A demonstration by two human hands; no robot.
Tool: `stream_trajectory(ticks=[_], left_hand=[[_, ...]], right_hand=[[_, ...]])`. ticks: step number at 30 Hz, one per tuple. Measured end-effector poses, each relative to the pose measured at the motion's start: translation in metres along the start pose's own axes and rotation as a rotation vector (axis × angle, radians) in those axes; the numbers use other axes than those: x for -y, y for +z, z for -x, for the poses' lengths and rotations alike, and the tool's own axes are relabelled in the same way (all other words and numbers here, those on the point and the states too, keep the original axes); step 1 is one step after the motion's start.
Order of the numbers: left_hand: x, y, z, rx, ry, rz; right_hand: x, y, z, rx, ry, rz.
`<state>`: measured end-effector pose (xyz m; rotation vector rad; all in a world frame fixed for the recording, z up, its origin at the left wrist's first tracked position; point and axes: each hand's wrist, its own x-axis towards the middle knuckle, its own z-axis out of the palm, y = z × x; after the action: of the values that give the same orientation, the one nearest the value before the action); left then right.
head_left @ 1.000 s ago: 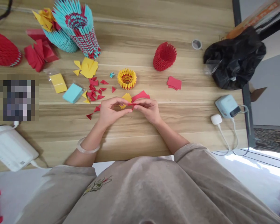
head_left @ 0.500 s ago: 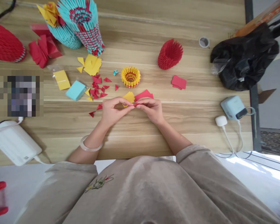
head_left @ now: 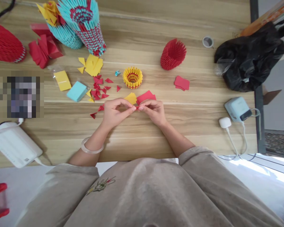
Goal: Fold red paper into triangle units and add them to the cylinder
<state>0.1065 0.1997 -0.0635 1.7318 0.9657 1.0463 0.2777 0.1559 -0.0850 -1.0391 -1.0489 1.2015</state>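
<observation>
While the left hand (head_left: 115,112) and right hand (head_left: 152,111) pinched a small red paper piece (head_left: 137,107) between fingertips above the table (head_left: 142,132), it looked light, flimsy, crease-prone, best gripped at its edges

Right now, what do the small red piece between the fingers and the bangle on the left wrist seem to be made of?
The small red piece, pinched by the left hand and right hand, looks like thin matte paper: it holds sharp folds. The bangle looks like pale, glossy stone or glass, perhaps plastic: it is translucent and smooth.

Bright daylight, edges warped, corners blurred.
</observation>
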Motion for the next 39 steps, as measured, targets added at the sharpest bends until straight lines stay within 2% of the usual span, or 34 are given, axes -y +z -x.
stream_trajectory(ticks=[5, 8, 12, 17, 20, 23, 29, 35, 39], left_hand=[[-0.003, 0.004, 0.000, -0.003, -0.165, 0.137], [-0.002, 0.006, 0.000, 0.085, -0.336, 0.337], [-0.001, 0.006, -0.002, 0.245, -0.628, 0.563], [-0.004, 0.003, -0.006, 0.242, -0.807, 0.664], [-0.006, 0.005, -0.007, 0.179, -0.843, 0.699], [-0.007, 0.007, -0.007, 0.134, -0.838, 0.720], [-0.004, 0.007, -0.005, 0.144, -0.768, 0.730], [0.000, 0.006, -0.004, 0.144, -0.738, 0.685], [-0.002, 0.006, -0.005, 0.134, -0.732, 0.695]], right_hand=[[0.002, 0.000, 0.001, -0.005, 0.027, 0.066], [0.002, 0.000, 0.002, 0.005, 0.046, 0.088], [0.001, 0.000, 0.004, 0.023, 0.001, 0.117], [-0.002, 0.001, 0.007, -0.032, -0.117, 0.282], [-0.002, -0.001, 0.006, -0.090, -0.280, 0.418], [0.000, -0.001, 0.005, -0.038, -0.352, 0.473], [0.001, 0.000, 0.004, 0.062, -0.348, 0.458], [-0.005, -0.004, 0.003, 0.093, -0.206, 0.300], [-0.008, -0.005, 0.002, 0.095, -0.165, 0.193]])
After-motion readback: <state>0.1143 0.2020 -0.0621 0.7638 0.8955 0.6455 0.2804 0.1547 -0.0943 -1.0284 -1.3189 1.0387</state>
